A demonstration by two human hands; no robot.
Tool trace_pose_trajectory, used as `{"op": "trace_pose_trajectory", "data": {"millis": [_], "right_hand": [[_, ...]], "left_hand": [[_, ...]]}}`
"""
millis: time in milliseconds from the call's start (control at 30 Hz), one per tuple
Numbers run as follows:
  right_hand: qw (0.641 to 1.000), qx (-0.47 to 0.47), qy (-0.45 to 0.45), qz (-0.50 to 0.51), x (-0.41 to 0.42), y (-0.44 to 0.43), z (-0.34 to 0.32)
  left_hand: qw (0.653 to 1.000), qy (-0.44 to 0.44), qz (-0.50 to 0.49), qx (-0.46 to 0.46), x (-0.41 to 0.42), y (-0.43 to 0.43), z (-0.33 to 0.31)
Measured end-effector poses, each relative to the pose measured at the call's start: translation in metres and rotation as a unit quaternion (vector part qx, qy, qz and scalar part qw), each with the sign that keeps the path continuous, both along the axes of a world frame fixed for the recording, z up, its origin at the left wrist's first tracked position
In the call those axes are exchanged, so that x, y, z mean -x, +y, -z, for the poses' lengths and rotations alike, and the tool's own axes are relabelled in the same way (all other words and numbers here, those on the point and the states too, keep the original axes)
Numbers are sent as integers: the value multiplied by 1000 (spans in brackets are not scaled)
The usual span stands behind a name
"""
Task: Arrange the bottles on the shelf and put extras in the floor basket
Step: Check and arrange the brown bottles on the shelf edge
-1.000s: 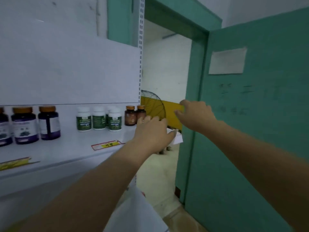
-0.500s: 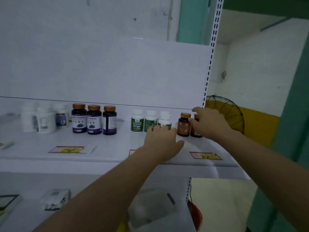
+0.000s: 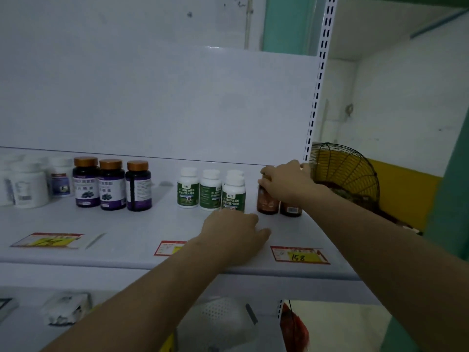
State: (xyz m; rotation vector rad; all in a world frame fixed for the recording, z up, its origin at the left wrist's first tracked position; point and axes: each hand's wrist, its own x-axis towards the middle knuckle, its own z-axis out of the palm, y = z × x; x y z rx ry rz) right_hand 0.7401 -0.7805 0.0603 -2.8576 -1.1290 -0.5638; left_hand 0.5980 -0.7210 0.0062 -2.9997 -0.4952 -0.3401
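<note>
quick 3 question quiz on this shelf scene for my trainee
1. How many purple-label bottles stand on the shelf?
2. True or false: the purple-label bottles have white caps.
3. The right hand grips the top of which? A: a purple-label bottle. B: a green-label bottle. C: a brown bottle.

Key: 1 three; 2 false, the caps are orange; 3 C.
</note>
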Motion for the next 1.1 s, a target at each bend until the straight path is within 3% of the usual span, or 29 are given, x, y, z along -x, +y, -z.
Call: {"op": "trace_pose_trajectory", "data": {"millis": [367, 533, 633, 767, 867, 967, 1100], "right_hand": [[983, -148, 30, -107, 11, -14, -18], [952, -218, 101, -188, 27, -32, -47], [931, -234, 144, -242, 39, -42, -63], [923, -209, 159, -280, 53, -52, -76], [919, -211, 171, -284, 60, -56, -75], [927, -252, 160, -226, 63, -55, -70], [936, -266, 136, -185, 61, -53, -66]], "left_hand": [[1000, 0, -23, -15, -2, -3, 13], [994, -91, -21, 48, 4, -9, 0], [965, -200, -9, 171, 4, -14, -18], [892, -279, 18, 355, -2, -13, -37], [872, -319, 18, 370, -5, -11, -41], [866, -369, -6, 338, -6, -15, -38], [869, -357, 4, 344, -4, -16, -36]]}}
